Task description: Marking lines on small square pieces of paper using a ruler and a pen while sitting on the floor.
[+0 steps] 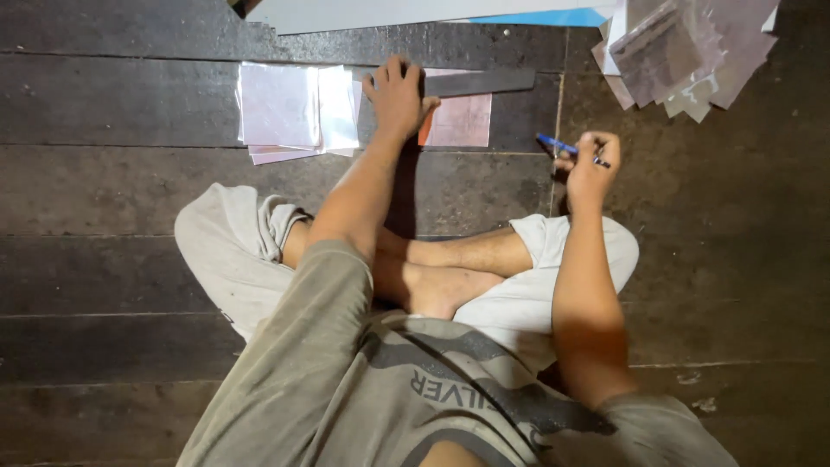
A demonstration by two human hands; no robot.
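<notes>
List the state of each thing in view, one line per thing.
left hand: pressed flat on the dark ruler.
dark ruler: lying flat across the pink sheet.
pink sheet: flat on the floor, partly under the ruler.
stack of sheets: lying loosely fanned on the floor.
right hand: closed around the blue pen.
blue pen: held off the sheets, tip pointing left.
clear plastic sheets: piled unevenly, top right.

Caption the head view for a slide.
Seated cross-legged, left hand presses a dark ruler on pink sheets; right hand holds a blue pen.
</notes>
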